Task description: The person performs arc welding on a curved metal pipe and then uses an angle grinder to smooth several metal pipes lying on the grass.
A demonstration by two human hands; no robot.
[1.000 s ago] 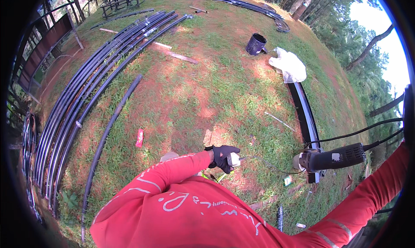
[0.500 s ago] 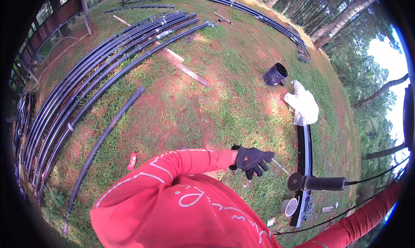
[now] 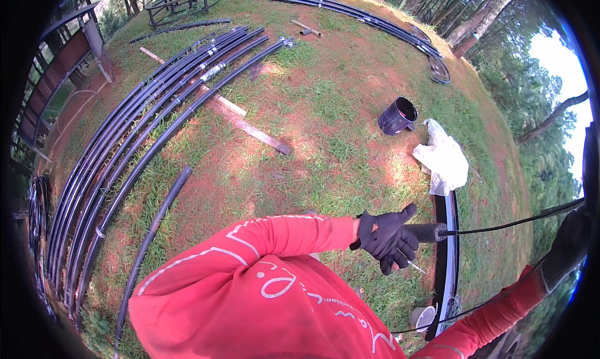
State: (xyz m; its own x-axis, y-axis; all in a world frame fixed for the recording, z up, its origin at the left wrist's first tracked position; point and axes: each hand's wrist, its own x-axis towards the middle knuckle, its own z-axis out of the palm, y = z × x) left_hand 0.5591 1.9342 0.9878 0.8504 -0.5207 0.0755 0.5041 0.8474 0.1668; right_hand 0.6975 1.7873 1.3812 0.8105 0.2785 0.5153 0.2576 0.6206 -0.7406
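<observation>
In its black glove, my left hand (image 3: 389, 239) has its thumb spread and its other fingers curled round a thin pale rod (image 3: 417, 268). Directly beyond it is the dark angle grinder (image 3: 430, 232), whose disc end the hand hides. The grinder's black cord (image 3: 500, 229) stretches to the right edge. My right hand (image 3: 565, 246), also gloved, is raised at the far right close to the cords; the dark rim obscures its fingers. Below the grinder lies a long black metal bar (image 3: 445, 265) with a pale stripe.
A white plastic bag (image 3: 441, 160) covers the bar's far end, near a dark bucket (image 3: 397, 116). A small white pot (image 3: 422, 318) stands beside its near end. Long black pipes (image 3: 150, 118) lie at left across a wooden plank (image 3: 250, 129), with one shorter pipe (image 3: 153, 227) nearer me.
My left hand has moved right, from beside the rod's gap to over the grinder's front, hiding its disc. The grinder sits higher in view. My right hand has come into view.
</observation>
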